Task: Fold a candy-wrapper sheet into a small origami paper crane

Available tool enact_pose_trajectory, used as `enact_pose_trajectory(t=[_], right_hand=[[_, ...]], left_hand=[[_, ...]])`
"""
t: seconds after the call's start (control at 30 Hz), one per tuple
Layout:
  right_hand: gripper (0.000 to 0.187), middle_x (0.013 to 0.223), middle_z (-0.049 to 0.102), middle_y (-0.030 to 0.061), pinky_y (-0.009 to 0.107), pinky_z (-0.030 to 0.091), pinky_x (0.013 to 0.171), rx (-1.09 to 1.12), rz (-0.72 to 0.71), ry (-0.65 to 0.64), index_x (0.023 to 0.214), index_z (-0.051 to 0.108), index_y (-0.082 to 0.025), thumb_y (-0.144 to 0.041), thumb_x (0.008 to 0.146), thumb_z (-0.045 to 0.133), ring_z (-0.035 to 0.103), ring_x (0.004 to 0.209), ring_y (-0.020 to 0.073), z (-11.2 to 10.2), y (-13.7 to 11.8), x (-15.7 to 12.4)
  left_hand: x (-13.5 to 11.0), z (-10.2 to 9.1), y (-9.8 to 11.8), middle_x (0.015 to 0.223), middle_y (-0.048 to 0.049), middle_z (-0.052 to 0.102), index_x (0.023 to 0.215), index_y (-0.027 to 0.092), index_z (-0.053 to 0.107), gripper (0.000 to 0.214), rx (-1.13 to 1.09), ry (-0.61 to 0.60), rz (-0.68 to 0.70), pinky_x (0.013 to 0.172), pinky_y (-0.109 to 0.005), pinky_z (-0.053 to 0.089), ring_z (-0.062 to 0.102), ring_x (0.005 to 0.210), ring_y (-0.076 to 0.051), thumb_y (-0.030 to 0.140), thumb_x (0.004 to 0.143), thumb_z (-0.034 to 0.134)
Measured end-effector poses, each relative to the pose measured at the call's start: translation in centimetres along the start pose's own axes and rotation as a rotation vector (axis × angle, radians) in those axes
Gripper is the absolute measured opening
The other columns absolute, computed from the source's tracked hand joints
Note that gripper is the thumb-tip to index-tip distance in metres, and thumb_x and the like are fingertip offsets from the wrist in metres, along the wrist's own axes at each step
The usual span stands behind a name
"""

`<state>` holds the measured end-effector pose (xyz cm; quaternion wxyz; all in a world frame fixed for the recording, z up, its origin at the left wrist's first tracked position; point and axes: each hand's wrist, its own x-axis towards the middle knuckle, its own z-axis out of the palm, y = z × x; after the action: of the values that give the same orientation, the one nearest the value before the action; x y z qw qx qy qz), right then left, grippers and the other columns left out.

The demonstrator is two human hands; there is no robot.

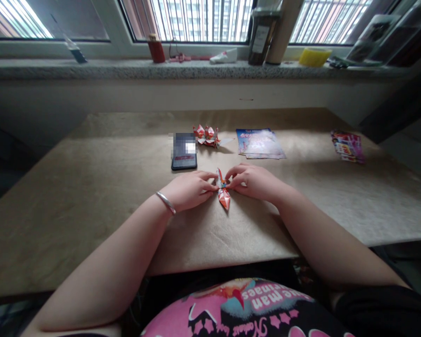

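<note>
A narrow folded paper piece (224, 200), orange-red and white with pointed ends, stands between my hands over the table (196, 248). My left hand (192, 189) pinches its left side near the middle with thumb and fingers. From the other side, my right hand (254, 181) pinches the same paper at about the same height. The fingertips cover part of its middle. Just beyond my hands lie a black phone (184, 164) and a cluster of folded red-and-white paper figures (206, 135).
A stack of blue-and-pink printed sheets (259, 142) lies behind my right hand. Farther right is a pile of colourful printed papers (348, 147). Along the stone windowsill (126, 70) stand a red container (156, 49), a dark jar (261, 37) and a yellow roll (315, 57).
</note>
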<state>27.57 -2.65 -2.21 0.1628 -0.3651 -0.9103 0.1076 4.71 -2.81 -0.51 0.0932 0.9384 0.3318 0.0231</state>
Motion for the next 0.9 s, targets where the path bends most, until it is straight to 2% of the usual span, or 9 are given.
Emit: enact_pose_trajectory(t=[0.1,0.2,0.37,0.5,0.73,0.9], right_hand=[[0.016,0.100,0.071,0.0024,0.030,0.046,0.080,0.064,0.017,0.021,0.083,0.075,-0.024,-0.019,0.080,0.060,0.060,0.088,0.0162,0.3,0.6,0.0],[0.017,0.098,0.072,0.0016,0.032,0.046,0.086,0.127,-0.001,0.047,0.084,0.073,-0.023,-0.015,0.080,0.058,0.061,0.091,0.0166,0.6,1.0,0.1],[0.018,0.098,0.073,0.0004,0.031,0.046,0.087,0.178,0.014,0.073,0.084,0.072,-0.023,-0.014,0.080,0.056,0.061,0.094,0.0168,0.9,0.6,0.3],[0.015,0.102,0.071,0.0032,0.031,0.046,0.088,0.156,-0.001,0.078,0.084,0.071,-0.021,-0.018,0.082,0.057,0.060,0.095,0.0172,0.9,0.0,0.5],[0.014,0.099,0.070,0.0051,0.033,0.045,0.088,0.085,0.051,0.091,0.086,0.071,-0.020,-0.020,0.082,0.058,0.059,0.095,0.0175,1.0,-0.2,0.5],[0.013,0.100,0.069,0.0064,0.035,0.045,0.089,0.067,0.067,0.083,0.086,0.071,-0.020,-0.025,0.081,0.061,0.059,0.097,0.0193,1.1,-0.6,0.6]], left_hand=[[0.1,0.2,-0.6,0.130,-0.0042,0.055,0.105,0.024,0.069,0.027,-0.048,0.028,0.005,0.096,-0.029,0.044,0.055,0.112,-0.018,0.025,0.088,0.048],[0.2,0.1,-0.6,0.115,-0.0056,0.063,0.101,0.021,0.069,0.025,-0.070,0.029,0.031,0.091,-0.028,0.046,0.058,0.103,-0.017,0.024,0.088,0.048],[0.2,0.2,0.7,0.095,-0.0063,0.065,0.102,0.020,0.066,0.024,0.068,0.117,-0.026,0.084,-0.031,0.047,0.058,0.091,-0.018,0.027,0.090,0.046],[0.4,0.8,1.4,0.093,-0.0068,0.062,0.114,0.021,0.060,0.029,0.145,0.160,-0.114,0.081,-0.032,0.047,0.056,0.090,-0.020,0.031,0.089,0.048],[0.5,1.5,0.7,0.111,-0.0080,0.058,0.102,0.019,0.063,0.026,0.067,0.194,-0.161,0.092,-0.037,0.044,0.052,0.104,-0.023,0.036,0.085,0.053],[0.6,1.7,0.6,0.106,-0.0084,0.060,0.108,0.017,0.059,0.031,0.040,0.198,-0.179,0.092,-0.037,0.043,0.052,0.102,-0.023,0.037,0.084,0.055]])
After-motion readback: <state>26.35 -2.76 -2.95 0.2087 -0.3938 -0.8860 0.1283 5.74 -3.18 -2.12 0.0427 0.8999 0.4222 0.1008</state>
